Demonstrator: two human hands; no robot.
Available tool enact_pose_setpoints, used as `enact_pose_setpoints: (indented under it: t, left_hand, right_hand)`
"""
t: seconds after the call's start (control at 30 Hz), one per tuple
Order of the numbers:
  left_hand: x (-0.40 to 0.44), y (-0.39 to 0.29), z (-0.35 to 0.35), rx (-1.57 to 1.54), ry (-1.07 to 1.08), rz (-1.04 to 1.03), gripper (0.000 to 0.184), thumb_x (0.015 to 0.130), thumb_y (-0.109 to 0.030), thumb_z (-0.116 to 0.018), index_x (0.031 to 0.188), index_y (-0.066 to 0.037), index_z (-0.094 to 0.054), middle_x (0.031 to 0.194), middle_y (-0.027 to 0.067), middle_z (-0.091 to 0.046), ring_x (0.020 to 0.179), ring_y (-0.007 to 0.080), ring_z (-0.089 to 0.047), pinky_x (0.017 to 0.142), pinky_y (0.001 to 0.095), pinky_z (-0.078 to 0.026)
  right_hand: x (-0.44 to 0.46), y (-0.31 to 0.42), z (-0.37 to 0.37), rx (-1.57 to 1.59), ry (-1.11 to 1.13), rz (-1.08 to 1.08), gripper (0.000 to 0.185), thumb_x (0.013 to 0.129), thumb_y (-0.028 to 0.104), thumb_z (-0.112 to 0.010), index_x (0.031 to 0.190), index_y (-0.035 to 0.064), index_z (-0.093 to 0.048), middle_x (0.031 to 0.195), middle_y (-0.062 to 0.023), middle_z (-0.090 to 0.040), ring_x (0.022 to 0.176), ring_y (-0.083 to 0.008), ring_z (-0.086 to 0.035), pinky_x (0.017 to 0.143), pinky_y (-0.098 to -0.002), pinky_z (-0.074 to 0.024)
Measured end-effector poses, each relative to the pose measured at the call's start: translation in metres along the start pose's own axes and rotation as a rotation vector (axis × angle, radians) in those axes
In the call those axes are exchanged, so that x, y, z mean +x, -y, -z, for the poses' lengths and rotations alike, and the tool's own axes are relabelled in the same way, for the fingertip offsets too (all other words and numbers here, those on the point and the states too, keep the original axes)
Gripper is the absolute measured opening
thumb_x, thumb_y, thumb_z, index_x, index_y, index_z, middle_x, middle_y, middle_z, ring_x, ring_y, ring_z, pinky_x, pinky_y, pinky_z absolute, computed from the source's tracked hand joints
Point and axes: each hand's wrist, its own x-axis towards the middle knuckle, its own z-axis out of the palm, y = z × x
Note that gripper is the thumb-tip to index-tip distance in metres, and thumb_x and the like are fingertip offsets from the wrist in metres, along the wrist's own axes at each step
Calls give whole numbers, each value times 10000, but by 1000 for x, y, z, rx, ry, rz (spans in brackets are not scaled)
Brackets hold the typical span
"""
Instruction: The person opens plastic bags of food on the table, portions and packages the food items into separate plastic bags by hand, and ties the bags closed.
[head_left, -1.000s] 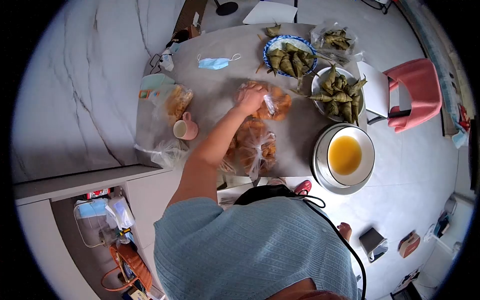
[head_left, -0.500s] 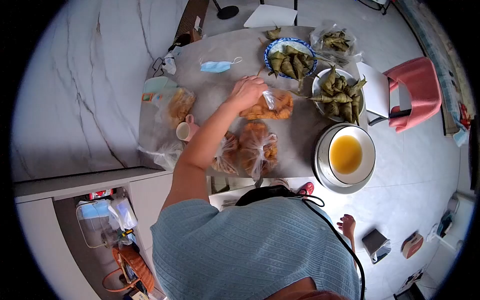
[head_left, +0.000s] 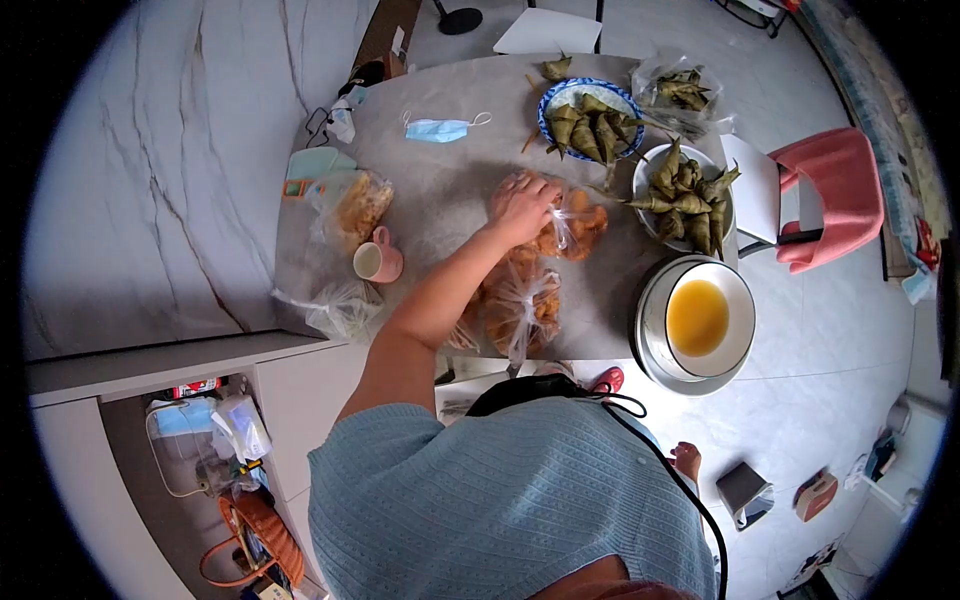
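My left hand (head_left: 522, 212) lies over the upper clear plastic bag of orange-brown food (head_left: 580, 226), its fingers curled onto the left part of the bag. Just below it on the table is another knotted bag of similar food (head_left: 525, 312). A third bag (head_left: 465, 328) is partly hidden behind my left forearm. Away from the table, my right hand (head_left: 686, 459) hangs low at my right side with its fingers curled and nothing visible in them.
Leaf-wrapped parcels fill a blue-rimmed bowl (head_left: 546, 98), a white bowl (head_left: 640, 180) and a plastic bag (head_left: 680, 88). A bowl of yellow liquid (head_left: 697, 318) stands on stacked dishes at the right edge. Left are a pink mug (head_left: 380, 258), bagged food (head_left: 362, 208) and a blue mask (head_left: 437, 130).
My left hand and the upper bag have shifted right and slightly toward me since half a second ago. My right hand's fingers, spread then, are now curled.
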Motion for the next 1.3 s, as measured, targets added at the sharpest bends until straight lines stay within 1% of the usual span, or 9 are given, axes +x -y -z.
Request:
enact_pose_setpoints:
  t: [0.13,0.27,0.53,0.7,0.8,0.97,1.1,1.13,1.3]
  left_hand:
    - [-6,15,-7,-18,-119,113,256,761,-248,-675,951,-84,-628,1062,81,-556,1088,298,-501,928,450,-393]
    - [-10,23,3,-18,9,103,229,758,-248,-679,908,-83,-630,1046,85,-555,1054,291,-510,896,443,-415]
    - [-2,17,17,-121,-169,85,135,731,-169,-661,819,-88,-598,943,68,-565,951,272,-549,804,416,-447]
    - [-2,17,23,-81,-127,111,139,743,-175,-642,847,-90,-607,922,70,-584,932,271,-561,800,410,-453]
    - [-2,16,27,-117,-102,79,178,777,-185,-621,934,-101,-626,971,84,-597,959,290,-563,824,416,-455]
    - [1,17,23,-290,73,77,217,832,-192,-590,1031,-131,-649,1111,104,-594,1049,308,-555,875,411,-454]
    - [9,19,26,-400,217,185,208,835,-213,-589,997,-101,-655,1134,117,-580,1058,310,-555,882,393,-448]
    - [11,19,30,-473,264,226,219,832,-214,-589,995,-84,-654,1114,121,-581,1031,310,-564,871,390,-448]
    - [16,31,21,-568,348,165,221,806,-218,-595,956,-74,-667,1005,121,-593,970,290,-569,856,387,-442]
  right_hand:
    - [2,-1,-2,23,8,-23,295,855,105,-487,1128,-6,-504,824,-103,-608,534,-184,-621,395,-282,-445]
    - [2,9,-7,-20,-22,-3,301,853,107,-485,1131,-7,-510,835,-107,-613,548,-190,-630,409,-282,-455]
    - [5,30,-4,-19,-91,158,331,805,75,-478,1115,-19,-545,856,-131,-630,542,-195,-632,433,-273,-466]
    - [10,68,28,215,-478,532,263,888,66,-437,1109,21,-573,816,-87,-626,652,-131,-561,551,-262,-484]
    - [-63,188,21,145,-631,890,252,930,82,-468,1158,33,-562,846,-45,-596,687,-99,-499,632,-228,-431]
    - [-185,358,-52,-2,-193,1224,292,868,-30,-479,1147,-10,-562,983,-94,-616,889,-148,-584,793,-253,-458]
    - [-152,405,-167,-62,468,1037,337,873,18,-520,1210,11,-520,1051,-93,-612,971,-140,-569,836,-285,-468]
    - [-124,403,-202,-81,528,1192,365,878,91,-540,1237,31,-509,1030,-84,-620,926,-139,-586,772,-273,-491]
    - [-118,443,-288,-207,658,658,400,861,240,-587,1188,17,-529,957,-72,-627,749,-141,-629,604,-258,-498]
